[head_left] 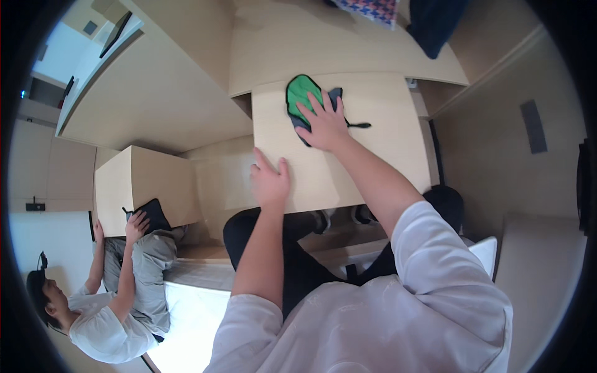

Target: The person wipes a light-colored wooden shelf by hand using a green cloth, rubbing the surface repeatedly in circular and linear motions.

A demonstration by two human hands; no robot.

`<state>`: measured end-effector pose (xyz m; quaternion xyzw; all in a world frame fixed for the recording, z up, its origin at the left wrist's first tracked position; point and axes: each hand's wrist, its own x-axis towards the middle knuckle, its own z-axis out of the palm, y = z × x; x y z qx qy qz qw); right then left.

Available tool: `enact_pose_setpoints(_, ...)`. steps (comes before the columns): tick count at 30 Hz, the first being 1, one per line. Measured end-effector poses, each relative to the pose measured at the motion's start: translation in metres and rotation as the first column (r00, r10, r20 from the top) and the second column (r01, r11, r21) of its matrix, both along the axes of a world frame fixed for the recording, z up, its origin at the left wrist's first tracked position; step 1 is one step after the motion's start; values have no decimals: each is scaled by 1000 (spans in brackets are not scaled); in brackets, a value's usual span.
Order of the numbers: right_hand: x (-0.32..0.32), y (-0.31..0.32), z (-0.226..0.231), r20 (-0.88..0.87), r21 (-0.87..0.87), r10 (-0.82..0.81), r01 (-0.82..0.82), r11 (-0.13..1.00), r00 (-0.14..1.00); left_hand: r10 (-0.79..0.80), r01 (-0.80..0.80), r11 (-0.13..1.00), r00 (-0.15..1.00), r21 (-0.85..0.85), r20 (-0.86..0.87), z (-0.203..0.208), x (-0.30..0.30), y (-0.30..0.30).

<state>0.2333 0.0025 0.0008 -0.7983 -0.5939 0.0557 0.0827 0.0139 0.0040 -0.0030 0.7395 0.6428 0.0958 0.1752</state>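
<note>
Under my right hand [324,124] lies a cleaning cloth [301,93], green with a black edge and a dark grey part, with a thin black loop sticking out on its right. My fingers are spread flat on it, pressing it against the light wooden panel [373,168] in front of me. My left hand [270,180] rests at the panel's left edge, fingers stretched out and apart, with nothing in it. Part of the cloth is hidden beneath my right palm.
On the left a seated person [112,311] holds a dark cloth [153,214] against a wooden box-like unit [165,186]. Behind my panel runs a wooden surface [298,43] with a patterned fabric [372,9] and a dark blue fabric [435,25]. A wall stands close on the right.
</note>
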Motion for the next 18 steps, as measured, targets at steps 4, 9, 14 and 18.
enact_pose_setpoints(4, 29, -117, 0, -3, 6, -67, 67, 998, 998, -25, 24, 996, 1000, 86, 17, -20, -3, 3)
enact_pose_setpoints(9, 54, -223, -8, 25, -28, -306, 306, 952, 952, -39, 38, 997, 999, 70, 13, -18, -6, -5)
enact_pose_setpoints(14, 21, -259, -9, 10, -77, -388, 388, 919, 922, -65, 65, 991, 998, 115, -4, -29, -10, -6)
enact_pose_setpoints(18, -11, -245, -4, -29, -10, -244, 244, 970, 969, -43, 48, 990, 998, 131, -40, -27, -13, -4)
